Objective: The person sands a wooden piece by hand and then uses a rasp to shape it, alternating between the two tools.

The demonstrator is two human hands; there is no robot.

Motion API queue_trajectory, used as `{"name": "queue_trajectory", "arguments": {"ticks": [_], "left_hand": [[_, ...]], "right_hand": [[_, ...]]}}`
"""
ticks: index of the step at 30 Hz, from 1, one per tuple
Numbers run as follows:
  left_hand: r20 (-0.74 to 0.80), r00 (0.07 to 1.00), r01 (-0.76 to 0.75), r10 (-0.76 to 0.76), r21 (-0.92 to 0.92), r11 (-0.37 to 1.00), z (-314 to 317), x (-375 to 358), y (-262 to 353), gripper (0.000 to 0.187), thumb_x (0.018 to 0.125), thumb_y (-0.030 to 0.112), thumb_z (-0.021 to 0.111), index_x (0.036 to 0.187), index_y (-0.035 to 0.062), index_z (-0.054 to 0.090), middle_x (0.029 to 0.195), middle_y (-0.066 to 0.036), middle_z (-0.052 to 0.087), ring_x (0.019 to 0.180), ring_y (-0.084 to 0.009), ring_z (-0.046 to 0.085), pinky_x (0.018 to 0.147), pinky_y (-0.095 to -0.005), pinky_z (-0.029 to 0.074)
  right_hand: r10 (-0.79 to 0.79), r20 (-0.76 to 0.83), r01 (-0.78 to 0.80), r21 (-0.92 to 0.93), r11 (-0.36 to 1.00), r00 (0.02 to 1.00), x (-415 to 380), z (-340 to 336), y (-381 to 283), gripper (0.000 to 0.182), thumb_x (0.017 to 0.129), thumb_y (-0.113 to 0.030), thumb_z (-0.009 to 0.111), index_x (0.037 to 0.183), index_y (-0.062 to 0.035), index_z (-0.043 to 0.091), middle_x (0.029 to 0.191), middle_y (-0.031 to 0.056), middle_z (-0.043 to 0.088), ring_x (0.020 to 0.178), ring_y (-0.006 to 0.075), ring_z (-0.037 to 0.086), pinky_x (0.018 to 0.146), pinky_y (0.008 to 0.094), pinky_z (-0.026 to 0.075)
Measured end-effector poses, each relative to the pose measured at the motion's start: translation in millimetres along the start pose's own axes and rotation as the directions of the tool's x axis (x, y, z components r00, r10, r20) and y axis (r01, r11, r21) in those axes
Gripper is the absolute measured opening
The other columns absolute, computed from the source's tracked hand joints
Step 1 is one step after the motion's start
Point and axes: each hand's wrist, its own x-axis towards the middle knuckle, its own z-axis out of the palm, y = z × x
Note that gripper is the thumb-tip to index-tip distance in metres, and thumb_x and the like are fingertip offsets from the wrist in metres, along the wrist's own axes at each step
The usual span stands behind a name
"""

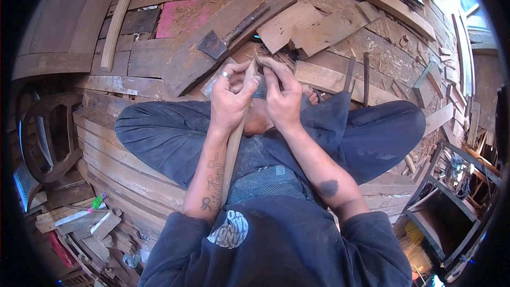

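Note:
A long, narrow wooden strip (234, 146) runs from beside my left forearm up to a pointed tip between my hands. My left hand (231, 95) is closed round its upper part, with a ring on one finger. At the tip, my right hand (282, 93) has its fingers bent and pressed together; a small dark gap shows beside them, and whatever they pinch is too small to make out. An axe-like tool with a dark blade (212, 45) lies on a thick plank (186, 72) just beyond my left hand.
Loose boards (332, 29) and wood shavings cover the floor ahead. Scrap wood (106, 226) is piled at the lower left, under a curved wooden frame (40, 167). A dark open box frame (443, 218) stands at the lower right. My crossed legs surround the work.

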Motion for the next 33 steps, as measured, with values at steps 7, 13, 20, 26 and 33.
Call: {"name": "queue_trajectory", "arguments": {"ticks": [7, 13, 20, 26, 33], "left_hand": [[0.029, 0.998, 0.053, -0.052, -0.06, 0.997, 4.9, -1.7, -5.2, 0.037, 0.099, 0.012, 0.07, 0.132, -0.0019, 0.059, 0.106, -0.011, 0.072, 0.088, -0.0103, 0.069, 0.061, -0.0221, 0.052], [0.022, 0.999, 0.034, -0.032, -0.067, 0.997, 5.7, 2.7, -0.8, 0.036, 0.101, 0.013, 0.069, 0.131, -0.0036, 0.059, 0.106, -0.012, 0.073, 0.089, -0.0118, 0.07, 0.061, -0.0226, 0.053], [0.014, 1.0, -0.003, 0.003, -0.03, 1.0, 1.1, 6.5, 2.4, 0.034, 0.102, 0.014, 0.067, 0.132, -0.0011, 0.06, 0.106, -0.011, 0.073, 0.088, -0.0094, 0.069, 0.061, -0.0216, 0.052], [0.08, 0.997, -0.024, 0.016, 0.1, 0.995, 8.5, 6.1, 13.9, 0.044, 0.102, 0.012, 0.058, 0.145, 0.0071, 0.055, 0.094, -0.004, 0.066, 0.074, -0.0062, 0.059, 0.059, -0.0216, 0.048], [0.087, 0.996, -0.04, 0.031, 0.093, 0.995, 3.3, 12.4, 15.2, 0.046, 0.099, 0.009, 0.049, 0.145, 0.0091, 0.055, 0.08, 0.0, 0.054, 0.064, -0.0064, 0.05, 0.055, -0.0222, 0.045]], "right_hand": [[0.027, -0.049, -0.026, 0.021, 0.999, 0.998, 8.1, -1.5, 0.8, 0.02, 0.096, 0.001, 0.062, 0.112, -0.0004, 0.074, 0.103, 0.0152, 0.075, 0.096, 0.024, 0.073, 0.085, 0.0343, 0.055], [-0.066, -0.015, 0.065, -0.046, 0.997, 0.998, -2.0, -7.0, -5.3, 0.022, 0.095, 0.002, 0.062, 0.114, -0.0008, 0.074, 0.104, 0.0163, 0.074, 0.096, 0.0256, 0.073, 0.085, 0.0344, 0.055], [-0.069, 0.057, 0.072, -0.057, 0.996, 0.996, -8.5, -6.5, -2.2, 0.021, 0.102, -0.004, 0.061, 0.119, 0.0027, 0.072, 0.109, 0.0108, 0.075, 0.101, 0.0167, 0.07, 0.09, 0.0291, 0.054], [0.258, -0.055, -0.234, 0.273, 0.933, 0.965, 14.4, -3.8, 20.6, 0.027, 0.106, -0.008, 0.059, 0.129, 0.0046, 0.066, 0.117, 0.0119, 0.071, 0.104, 0.0187, 0.07, 0.092, 0.0299, 0.057], [0.344, -0.072, -0.313, 0.275, 0.909, 0.936, 11.8, -12.6, 15.2, 0.031, 0.107, -0.009, 0.058, 0.133, 0.0053, 0.062, 0.12, 0.0125, 0.069, 0.102, 0.0189, 0.07, 0.093, 0.0301, 0.058]]}}
